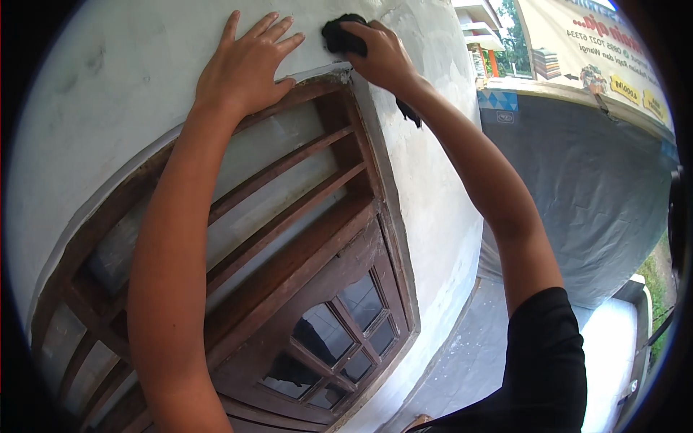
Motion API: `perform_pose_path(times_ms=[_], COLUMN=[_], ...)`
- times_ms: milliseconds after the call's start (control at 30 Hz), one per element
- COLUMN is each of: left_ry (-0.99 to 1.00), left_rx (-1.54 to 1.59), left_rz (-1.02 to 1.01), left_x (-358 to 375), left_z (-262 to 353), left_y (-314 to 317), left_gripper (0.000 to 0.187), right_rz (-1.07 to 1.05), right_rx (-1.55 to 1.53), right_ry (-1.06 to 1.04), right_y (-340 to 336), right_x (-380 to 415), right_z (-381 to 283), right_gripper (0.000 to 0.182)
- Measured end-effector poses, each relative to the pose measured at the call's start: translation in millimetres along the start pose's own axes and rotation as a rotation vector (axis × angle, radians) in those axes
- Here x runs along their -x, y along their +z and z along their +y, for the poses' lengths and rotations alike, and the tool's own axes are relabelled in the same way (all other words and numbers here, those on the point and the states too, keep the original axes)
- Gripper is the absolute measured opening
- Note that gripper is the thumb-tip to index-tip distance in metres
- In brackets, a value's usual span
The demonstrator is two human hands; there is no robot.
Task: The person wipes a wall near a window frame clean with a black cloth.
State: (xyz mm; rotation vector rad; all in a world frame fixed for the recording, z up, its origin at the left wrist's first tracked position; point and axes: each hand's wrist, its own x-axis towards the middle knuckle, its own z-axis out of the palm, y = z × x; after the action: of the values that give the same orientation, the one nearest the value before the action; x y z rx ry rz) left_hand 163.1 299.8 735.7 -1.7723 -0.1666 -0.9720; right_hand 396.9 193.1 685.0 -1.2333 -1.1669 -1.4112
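My left hand lies on the grey-white plastered wall, its fingers spread and holding nothing. The thumb side is near the top edge of the brown wooden door frame. Higher and to the right, my right hand grips a bunched black cloth against the wall, just above the frame's upper corner. A dark loose end hangs below my right wrist, probably part of the same cloth. My palm and forearm hide some of it.
Below the slatted vent stands a brown wooden door with glass panes. To the right hang a dark grey tarp and a printed banner. A tiled floor shows at the lower right, beside a white ledge.
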Motion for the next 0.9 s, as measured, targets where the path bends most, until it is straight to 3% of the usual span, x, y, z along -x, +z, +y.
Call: perform_pose_path(times_ms=[333, 400, 533, 667, 733, 767, 900], left_ry=[-0.007, -0.012, 0.003, 0.012, 0.013, 0.015, 0.013], left_rx=[-0.042, -0.037, 0.008, 0.025, 0.028, 0.034, 0.025], left_rz=[-0.040, -0.047, -0.024, 0.017, 0.015, 0.013, 0.001], left_x=[-0.1, 0.2, 1.8, 2.5, 2.0, 1.9, 1.2], left_z=[2.3, 2.2, 1.4, 0.3, 0.0, 0.2, -0.5], left_y=[-6.4, -6.8, -5.7, -3.5, -3.2, -2.9, -1.8], left_gripper=[0.071, 0.071, 0.071, 0.069, 0.069, 0.068, 0.068], right_rz=[-0.177, -0.081, 0.173, 0.250, 0.112, 0.057, 0.017], right_rx=[-0.104, -0.222, -0.041, -0.188, -0.056, -0.039, 0.072], right_ry=[0.074, 0.105, 0.041, -0.032, -0.068, 0.022, -0.050], right_y=[-39.8, -40.6, -32.9, 12.1, 40.9, 27.4, 5.0], right_x=[47.7, 35.8, -22.3, -66.5, -63.4, -54.0, -30.2], right_z=[-9.0, 1.9, 3.9, 12.4, 22.5, -2.3, -1.9], right_gripper=[0.046, 0.048, 0.054, 0.054, 0.059, 0.062, 0.054])
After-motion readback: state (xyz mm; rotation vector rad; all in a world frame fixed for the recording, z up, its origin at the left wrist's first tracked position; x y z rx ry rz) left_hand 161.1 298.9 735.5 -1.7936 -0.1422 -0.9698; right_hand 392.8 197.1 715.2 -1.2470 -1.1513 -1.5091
